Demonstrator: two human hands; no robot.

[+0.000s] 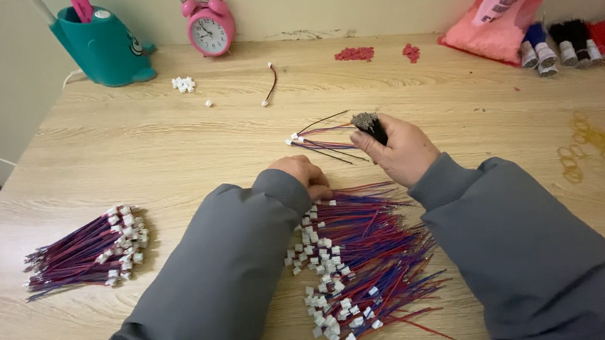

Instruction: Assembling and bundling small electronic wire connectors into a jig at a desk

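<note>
While the right hand (403, 151) grips a wire bundle (329, 138) in closed fingers, the left hand (304, 175), at its nine o'clock, rests curled on the loose wire pile (356, 259) covering the bench (171, 144); its grasp cannot be told.

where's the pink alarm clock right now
In the head view the pink alarm clock stands at the far edge of the wooden table, left of centre against the wall, just right of the teal pen holder.

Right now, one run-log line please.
right hand: grips wire bundle | left hand: on loose wire pile | sorted bundle: table left
</note>
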